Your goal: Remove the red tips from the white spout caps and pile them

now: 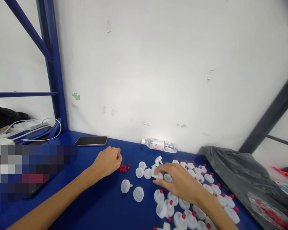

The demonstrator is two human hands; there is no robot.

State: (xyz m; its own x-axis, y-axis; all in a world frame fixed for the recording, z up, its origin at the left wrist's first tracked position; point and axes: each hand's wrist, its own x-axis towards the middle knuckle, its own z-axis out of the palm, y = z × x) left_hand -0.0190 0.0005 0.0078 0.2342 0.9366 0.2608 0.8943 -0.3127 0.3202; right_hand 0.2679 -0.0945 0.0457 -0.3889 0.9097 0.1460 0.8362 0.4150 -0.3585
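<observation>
My left hand (109,162) is closed beside a small pile of red tip caps (123,168). Its fingertips are hidden, so I cannot make out what they hold. My right hand (171,179) pinches a white plastic nozzle lid (158,175) between thumb and fingers. Around that hand lie several white nozzle lids without red tips, among them one lid (138,194) nearer to me and another lid (125,186) left of it. To the right and below, under my right forearm too, spreads a large group of white lids with red tips (180,220).
A clear water bottle (160,145) lies along the wall. On the blue table (93,207) a phone (91,141) rests at the back left. A grey plastic bag (230,166) covers the right side. Cables (36,129) and a blurred-out area are at left, by a blue metal frame (53,60).
</observation>
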